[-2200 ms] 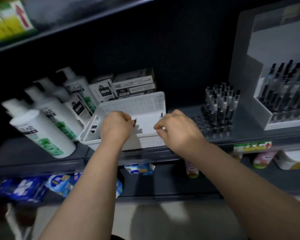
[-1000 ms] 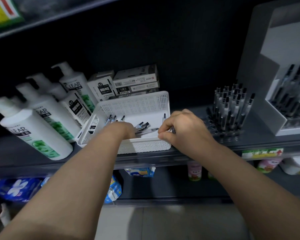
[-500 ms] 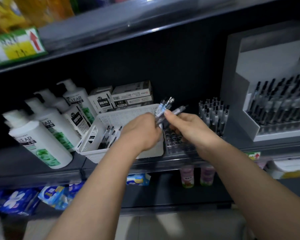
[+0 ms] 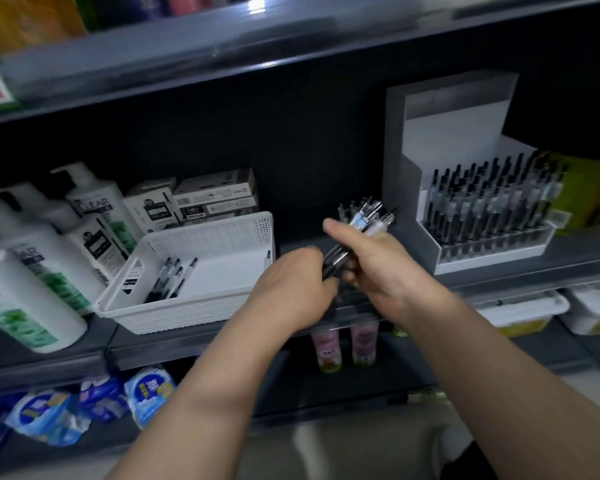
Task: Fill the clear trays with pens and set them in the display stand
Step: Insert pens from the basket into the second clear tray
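Went from both hands down in the white basket [image 4: 201, 226] a second ago to up and out of it with a fistful of pens [image 4: 364, 225]. Got the right hand [image 4: 378, 268] in a closed grip round the middle of the bundle, with tips fanned up and to the right, held just right of the basket and left of the display stand [image 4: 406, 188]. Brought the left hand [image 4: 293, 285] in against the lower ends, but pretty blurry there, so can't tell whether pinching them or just tapping them level. Left a few leftover pens [image 4: 170, 275] lying in the basket's near-left corner. Can't see the loose clear tray at all now, blocked by both hands. Already got one full tray [image 4: 492, 244] sitting in the stand over on the shelf [image 4: 568, 258]. Reads as done with fetching for this batch; next up, probably slotting these into the hidden tray, then back for the leftovers.
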